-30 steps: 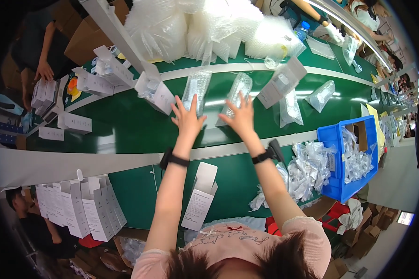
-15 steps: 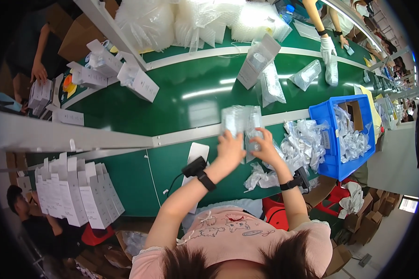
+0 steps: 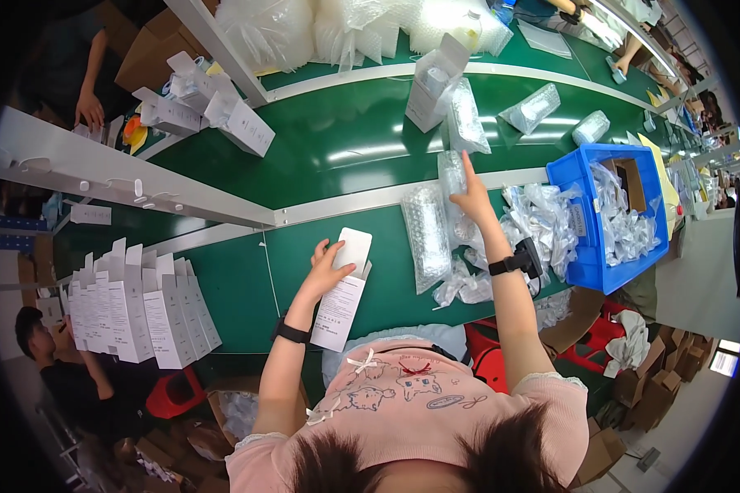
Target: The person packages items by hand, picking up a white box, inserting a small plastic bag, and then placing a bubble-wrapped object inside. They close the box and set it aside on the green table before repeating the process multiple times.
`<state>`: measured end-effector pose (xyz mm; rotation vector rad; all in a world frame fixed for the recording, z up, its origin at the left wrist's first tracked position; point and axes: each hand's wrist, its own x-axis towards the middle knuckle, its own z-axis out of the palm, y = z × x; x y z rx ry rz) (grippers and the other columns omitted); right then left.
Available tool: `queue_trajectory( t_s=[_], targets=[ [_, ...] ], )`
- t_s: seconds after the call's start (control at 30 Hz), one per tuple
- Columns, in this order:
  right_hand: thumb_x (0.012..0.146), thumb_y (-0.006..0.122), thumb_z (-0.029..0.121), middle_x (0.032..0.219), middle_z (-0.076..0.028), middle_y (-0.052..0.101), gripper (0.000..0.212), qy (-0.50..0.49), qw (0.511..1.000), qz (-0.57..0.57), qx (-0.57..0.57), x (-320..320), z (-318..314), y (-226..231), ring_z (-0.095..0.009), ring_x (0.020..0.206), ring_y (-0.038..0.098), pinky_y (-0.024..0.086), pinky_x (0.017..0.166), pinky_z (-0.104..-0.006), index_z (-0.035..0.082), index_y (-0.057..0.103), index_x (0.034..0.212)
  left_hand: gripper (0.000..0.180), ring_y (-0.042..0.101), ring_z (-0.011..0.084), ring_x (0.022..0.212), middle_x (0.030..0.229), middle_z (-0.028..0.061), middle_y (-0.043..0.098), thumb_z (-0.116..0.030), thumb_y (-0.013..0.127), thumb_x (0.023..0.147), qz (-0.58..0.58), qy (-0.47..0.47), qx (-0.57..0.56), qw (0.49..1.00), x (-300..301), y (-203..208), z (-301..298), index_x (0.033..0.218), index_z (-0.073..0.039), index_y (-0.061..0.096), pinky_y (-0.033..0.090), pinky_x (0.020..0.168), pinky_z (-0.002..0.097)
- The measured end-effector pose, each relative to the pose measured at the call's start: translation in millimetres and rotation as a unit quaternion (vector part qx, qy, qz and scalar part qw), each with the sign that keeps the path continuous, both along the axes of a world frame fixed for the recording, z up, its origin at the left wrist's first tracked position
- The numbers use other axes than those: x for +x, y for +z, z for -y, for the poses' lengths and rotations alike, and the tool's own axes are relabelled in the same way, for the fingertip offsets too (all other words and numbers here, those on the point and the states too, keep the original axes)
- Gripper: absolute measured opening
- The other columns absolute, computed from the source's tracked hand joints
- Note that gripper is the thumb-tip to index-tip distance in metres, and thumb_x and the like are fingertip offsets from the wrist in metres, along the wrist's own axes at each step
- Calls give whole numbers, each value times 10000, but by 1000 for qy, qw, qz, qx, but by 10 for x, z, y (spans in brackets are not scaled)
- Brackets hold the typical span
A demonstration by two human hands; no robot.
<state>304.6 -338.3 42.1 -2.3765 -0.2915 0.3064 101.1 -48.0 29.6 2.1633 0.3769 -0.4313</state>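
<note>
My left hand (image 3: 327, 273) lies with its fingers apart over the upper end of a white carton (image 3: 339, 312), whose flap (image 3: 354, 246) stands open at the near side of the green table. Further right, my right hand (image 3: 473, 201) has its index finger stretched forward and its thumb against a slim bubble-wrapped packet (image 3: 450, 177). That packet lies across the pale metal rail. Beside it, on its left, a wider bubble-wrap pouch (image 3: 426, 238) rests untouched. Beyond my index finger lies another bubble-wrapped packet (image 3: 466, 119), next to an upright open carton (image 3: 427, 94).
A blue bin (image 3: 584, 222) with clear plastic bags stands right, beside a heap of similar bags (image 3: 538, 226). Several white cartons (image 3: 131, 308) stand at left. A metal post (image 3: 131, 177) juts in from the left. Bubble-wrap sheets (image 3: 345, 33) pile up at the back; co-workers' hands are beyond.
My left hand has left the bubble-wrapped pieces and moved left to the white carton. My right hand has moved forward with the slim packet; the wider pouch now lies nearer. The view has shifted slightly.
</note>
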Motion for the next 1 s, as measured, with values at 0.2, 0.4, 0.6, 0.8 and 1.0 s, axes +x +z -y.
queue_trajectory(
  t_s=[0.2,0.4,0.6,0.8,1.0],
  targets=[
    [590,591,19,1032,-214,500,962,2,999,-11,40,-97,98,36,-371,900,518,419,835,-364,161,84,1396,768,372,336,1124,1298,185,276,-198,780,585,-11,-11,-105,994,-101,124,-123,1236,-103,385,344,950,381],
    [686,552,34,1068,-140,544,669,-150,800,-199,545,-257,415,463,-263,981,538,464,822,-368,74,312,1309,655,414,335,1069,1177,168,383,-177,801,541,-22,68,-161,984,-152,413,-65,1042,-64,395,382,903,371],
    [762,551,118,1073,-104,520,472,-81,665,-239,703,-977,-229,1009,-217,987,525,450,847,-359,38,403,1203,646,430,370,1034,1131,183,420,-238,826,496,258,11,87,962,8,894,489,935,-52,390,382,894,390],
    [716,605,66,1152,-99,416,601,-266,722,6,638,-1168,-1097,971,-234,1115,398,327,957,-357,62,325,1247,712,413,368,1085,1188,217,384,-228,841,493,317,55,50,945,80,742,746,952,-61,323,372,905,404],
    [705,626,85,1155,-98,402,535,-134,880,195,413,-1189,-909,1113,-267,1133,370,297,974,-376,83,411,1195,792,384,381,1119,1222,245,333,-197,852,500,432,133,-10,892,199,615,891,992,-91,240,382,902,434]
  ],
)
